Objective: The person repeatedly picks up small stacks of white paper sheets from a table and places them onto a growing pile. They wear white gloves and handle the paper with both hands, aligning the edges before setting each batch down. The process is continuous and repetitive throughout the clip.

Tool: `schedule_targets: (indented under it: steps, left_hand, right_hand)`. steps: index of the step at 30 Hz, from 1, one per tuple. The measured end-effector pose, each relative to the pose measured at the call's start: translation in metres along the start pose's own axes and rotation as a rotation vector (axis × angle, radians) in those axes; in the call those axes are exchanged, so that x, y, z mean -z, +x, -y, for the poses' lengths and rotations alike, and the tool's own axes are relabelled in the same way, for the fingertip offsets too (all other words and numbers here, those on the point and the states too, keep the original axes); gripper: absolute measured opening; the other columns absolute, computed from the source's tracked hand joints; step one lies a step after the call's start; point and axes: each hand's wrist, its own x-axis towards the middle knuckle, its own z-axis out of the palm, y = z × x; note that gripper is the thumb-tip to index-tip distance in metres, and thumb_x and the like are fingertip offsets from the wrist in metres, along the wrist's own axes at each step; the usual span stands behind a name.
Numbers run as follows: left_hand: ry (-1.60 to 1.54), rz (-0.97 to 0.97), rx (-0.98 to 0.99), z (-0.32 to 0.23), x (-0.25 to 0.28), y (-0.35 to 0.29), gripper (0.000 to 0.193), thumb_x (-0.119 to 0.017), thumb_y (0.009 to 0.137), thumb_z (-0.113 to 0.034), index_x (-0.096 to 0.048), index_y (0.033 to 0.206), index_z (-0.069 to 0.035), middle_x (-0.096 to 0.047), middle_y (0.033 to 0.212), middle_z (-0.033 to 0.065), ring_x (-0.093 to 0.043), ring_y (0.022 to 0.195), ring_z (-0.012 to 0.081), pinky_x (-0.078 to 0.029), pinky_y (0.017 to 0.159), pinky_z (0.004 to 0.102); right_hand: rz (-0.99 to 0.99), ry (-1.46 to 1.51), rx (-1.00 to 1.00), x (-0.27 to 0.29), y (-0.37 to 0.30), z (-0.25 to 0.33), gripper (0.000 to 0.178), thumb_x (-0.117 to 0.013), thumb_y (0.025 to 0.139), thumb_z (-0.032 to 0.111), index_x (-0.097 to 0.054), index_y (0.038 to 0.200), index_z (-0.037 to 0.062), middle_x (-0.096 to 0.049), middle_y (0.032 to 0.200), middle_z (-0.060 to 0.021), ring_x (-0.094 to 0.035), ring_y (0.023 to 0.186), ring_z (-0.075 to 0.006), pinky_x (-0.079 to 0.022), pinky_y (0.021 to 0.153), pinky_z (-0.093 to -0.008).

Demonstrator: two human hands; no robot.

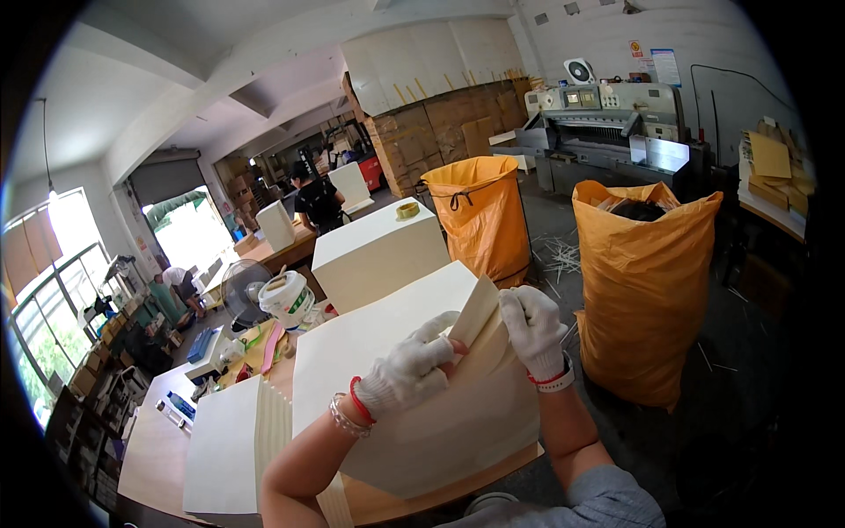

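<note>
In front of me stands a tall stack of cream paper on a wooden table. Both hands wear white knit gloves and are at the stack's right edge. My left hand is closed on a lifted sheaf of paper, its bare fingertips showing against the sheets. The far corner of the same sheaf is pinched by my right hand. The sheaf bends upward from the top of the stack. How many sheets are in it cannot be made out.
Another paper stack bears a tape roll. A lower stack lies left, near a white bucket and a fan. Orange sacks stand right, before a cutting machine. A co-worker stands farther back.
</note>
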Motion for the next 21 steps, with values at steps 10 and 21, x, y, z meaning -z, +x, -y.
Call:
schedule_targets:
  steps: [10,21]
  left_hand:
    - [0.096,-0.128,-0.045,-0.003,-0.005,-0.003,0.033,-0.076,0.078,-0.002,-0.069,0.111,-0.006,-0.044,0.152,0.0261,-0.063,0.116,0.0362,-0.053,0.094,0.0375]
    - [0.017,-0.090,0.028,-0.011,-0.004,-0.001,0.031,-0.082,0.077,-0.006,-0.069,0.106,-0.006,-0.042,0.152,0.0287,-0.056,0.128,0.0404,-0.051,0.100,0.0399]
  right_hand:
    - [-0.026,0.128,-0.105,0.001,0.004,0.008,0.025,-0.060,0.098,0.008,-0.057,0.075,-0.0004,-0.047,0.063,-0.0103,-0.050,0.057,-0.0267,-0.039,0.055,-0.0394]
    - [-0.048,0.101,-0.120,-0.002,0.001,0.000,0.021,-0.058,0.099,0.007,-0.059,0.080,-0.0018,-0.049,0.064,-0.0100,-0.051,0.057,-0.0252,-0.039,0.055,-0.0385]
